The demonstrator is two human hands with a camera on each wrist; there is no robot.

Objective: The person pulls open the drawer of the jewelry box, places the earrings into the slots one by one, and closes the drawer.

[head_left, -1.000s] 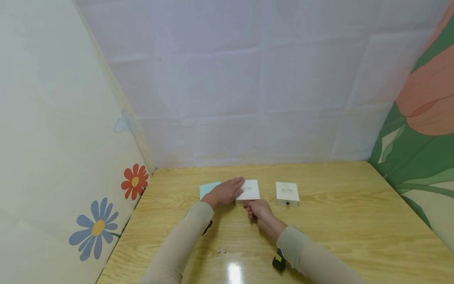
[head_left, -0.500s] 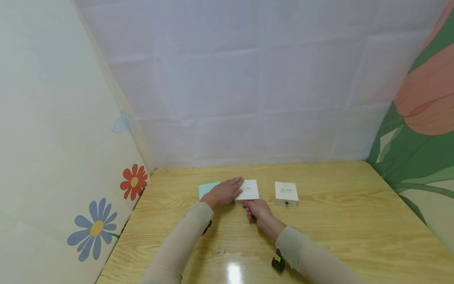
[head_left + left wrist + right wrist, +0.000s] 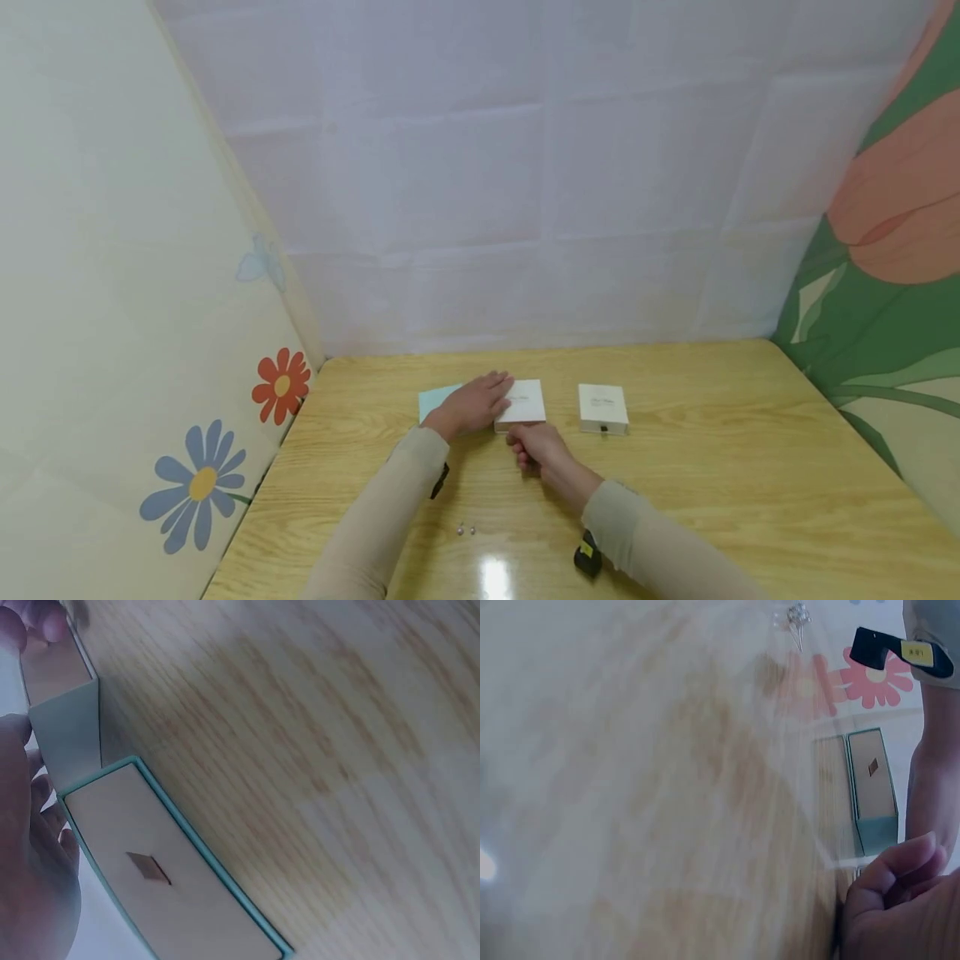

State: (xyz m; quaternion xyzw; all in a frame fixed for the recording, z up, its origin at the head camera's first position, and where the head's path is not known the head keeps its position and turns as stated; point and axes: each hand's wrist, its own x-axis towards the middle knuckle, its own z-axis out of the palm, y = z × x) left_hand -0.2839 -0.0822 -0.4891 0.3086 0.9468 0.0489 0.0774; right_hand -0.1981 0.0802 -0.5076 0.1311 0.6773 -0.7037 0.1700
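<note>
In the head view my left hand [image 3: 474, 406] rests on the left part of a white drawer box [image 3: 525, 402], its fingers stretched over the lettered lid. My right hand [image 3: 542, 446] is at that box's front with curled fingers. The left wrist view shows its fingertips [image 3: 46, 621] pinching at the middle of the beige drawer front [image 3: 61, 671], where the tab is mostly covered. Below my left hand, partly hidden, a turquoise drawer box [image 3: 438, 402] stands beside the white one; its small tab [image 3: 150, 867] shows in the left wrist view.
Another white box [image 3: 602, 406] with a dark tab stands to the right on the wooden table [image 3: 697, 467]. Two small shiny pieces [image 3: 466, 530] lie nearer the front, between my forearms. A white cloth wall [image 3: 525, 200] rises behind; flower-printed walls [image 3: 202, 483] flank the table.
The head view has drifted slightly. My right hand has shifted a touch to the left along the white box's front; my left hand stays on the lid.
</note>
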